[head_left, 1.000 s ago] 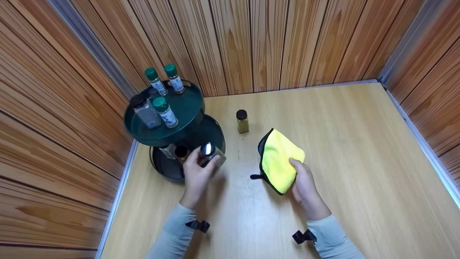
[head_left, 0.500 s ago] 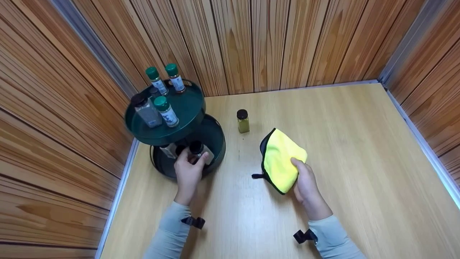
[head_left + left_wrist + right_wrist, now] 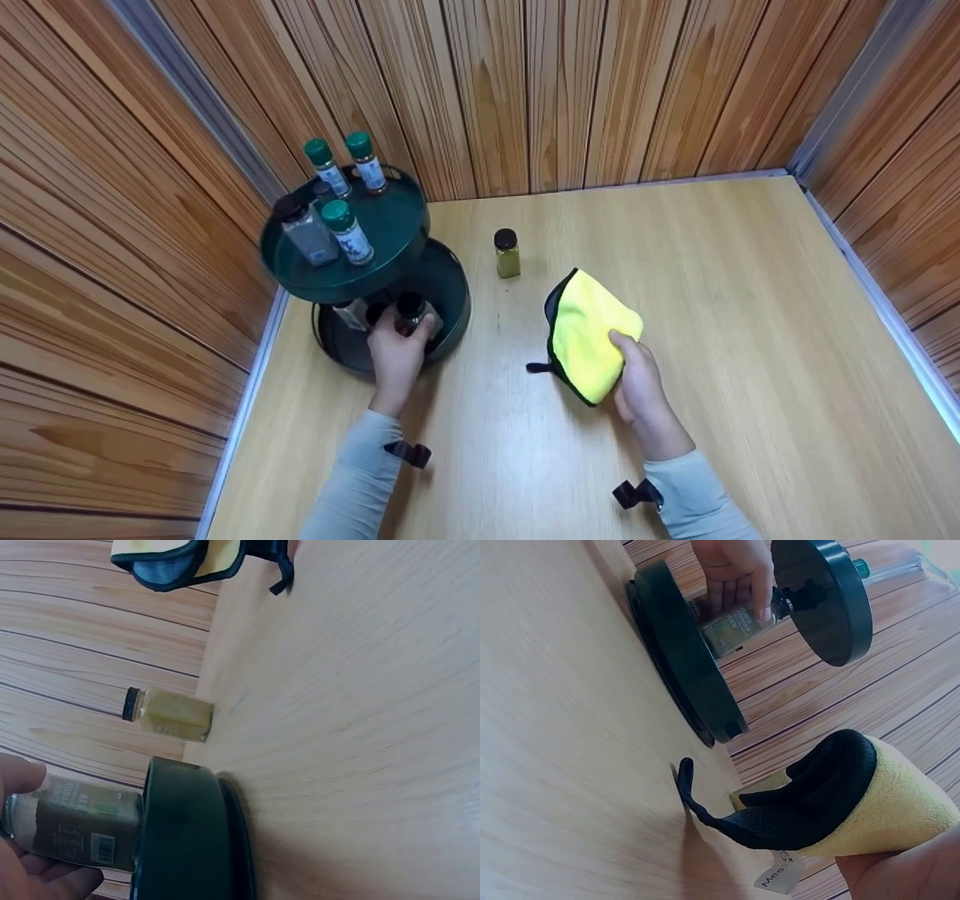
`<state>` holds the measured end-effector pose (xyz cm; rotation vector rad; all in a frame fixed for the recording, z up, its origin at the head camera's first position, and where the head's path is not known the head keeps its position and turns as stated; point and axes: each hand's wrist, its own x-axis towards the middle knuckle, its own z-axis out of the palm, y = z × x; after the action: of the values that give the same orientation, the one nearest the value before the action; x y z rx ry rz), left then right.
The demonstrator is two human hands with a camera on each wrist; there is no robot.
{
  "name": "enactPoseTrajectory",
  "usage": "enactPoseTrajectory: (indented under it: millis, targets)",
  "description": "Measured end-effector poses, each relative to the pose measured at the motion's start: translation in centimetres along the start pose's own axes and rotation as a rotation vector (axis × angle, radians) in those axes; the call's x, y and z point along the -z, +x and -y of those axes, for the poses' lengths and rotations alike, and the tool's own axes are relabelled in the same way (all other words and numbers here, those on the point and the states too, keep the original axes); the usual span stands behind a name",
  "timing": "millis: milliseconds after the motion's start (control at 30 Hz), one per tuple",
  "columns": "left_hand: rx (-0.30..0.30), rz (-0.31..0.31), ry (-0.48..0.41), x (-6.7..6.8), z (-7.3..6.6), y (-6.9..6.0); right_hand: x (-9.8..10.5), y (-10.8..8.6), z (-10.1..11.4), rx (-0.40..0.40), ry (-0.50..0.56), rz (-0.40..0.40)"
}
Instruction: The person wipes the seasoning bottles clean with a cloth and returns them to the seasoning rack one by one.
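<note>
A clear, square-sided spice jar [image 3: 79,821] with a dark lid is in my left hand [image 3: 394,358], fingers and thumb pinching it near the top. It is upright, its base behind the rim of the lower tier [image 3: 450,343] of a dark green two-tier rack; whether the base touches the tier floor is hidden. Beside it, a second dark lid shows partly behind my fingers. My right hand [image 3: 643,397] grips a folded yellow cloth [image 3: 592,337] with black edging and a black loop, held above the table to the right of the rack.
On the rack's upper tier [image 3: 397,217] stand several green-capped spice bottles [image 3: 354,238] and a larger dark-lidded jar [image 3: 311,238]. A yellowish spice jar [image 3: 508,259] is on the wooden table [image 3: 712,262] right of the rack. Wood-panelled walls [image 3: 487,90] enclose the back and sides.
My left hand has moved left with the spice jar, from the lower tier's right edge to inside its rim, and has barely shifted in the last half second. The right hand stays nearly still.
</note>
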<state>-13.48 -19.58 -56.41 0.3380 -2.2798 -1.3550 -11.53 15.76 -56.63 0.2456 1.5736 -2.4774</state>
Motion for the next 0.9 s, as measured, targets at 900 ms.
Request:
enactPoseTrajectory:
  millis: [900]
  targets:
    - [0.012,-0.002,0.133,-2.4,2.0,0.2,0.3,0.0,-0.1,0.003,0.001,-0.020]
